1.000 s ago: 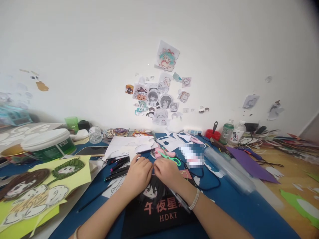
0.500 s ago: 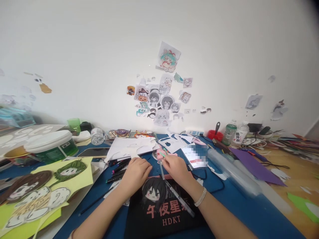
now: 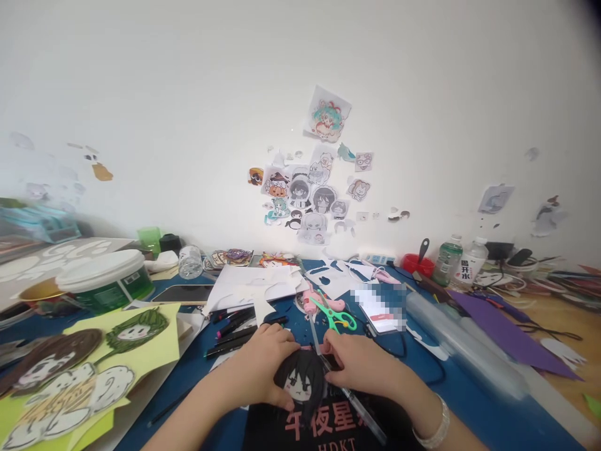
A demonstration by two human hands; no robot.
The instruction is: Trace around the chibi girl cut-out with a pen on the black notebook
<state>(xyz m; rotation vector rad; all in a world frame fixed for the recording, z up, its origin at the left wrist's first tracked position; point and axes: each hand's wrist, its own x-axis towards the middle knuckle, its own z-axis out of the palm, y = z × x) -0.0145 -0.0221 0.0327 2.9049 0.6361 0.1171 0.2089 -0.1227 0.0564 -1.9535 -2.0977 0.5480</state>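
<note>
A paper cutout (image 3: 299, 383) of a black-haired cartoon face lies on a black printed piece (image 3: 277, 432) with pink lettering. My left hand (image 3: 265, 366) curls round the cutout's left side, thumb at its lower edge and fingers at its top. On the other side, my right hand (image 3: 361, 363) has its thumb and forefinger bent at the cutout's right edge, with something dark between them. A clear slim tube (image 3: 364, 414) runs slantwise beneath the right fingertips. Beyond the hands, green scissors (image 3: 334, 315) rest beside a pink tool (image 3: 310, 302).
Black markers (image 3: 237, 335) and white paper (image 3: 246, 287) lie behind my left hand. A phone (image 3: 382, 313), a long clear plastic roll (image 3: 464, 344) and purple paper (image 3: 511, 335) are to the right. A white-lidded tub (image 3: 106, 282) and yellow paper drawings (image 3: 162, 347) fill the left.
My right hand has let go of the green scissors, which now lie on the table, and moved nearer to the cutout. My left hand has come onto the cutout's edge. The view has shifted slightly.
</note>
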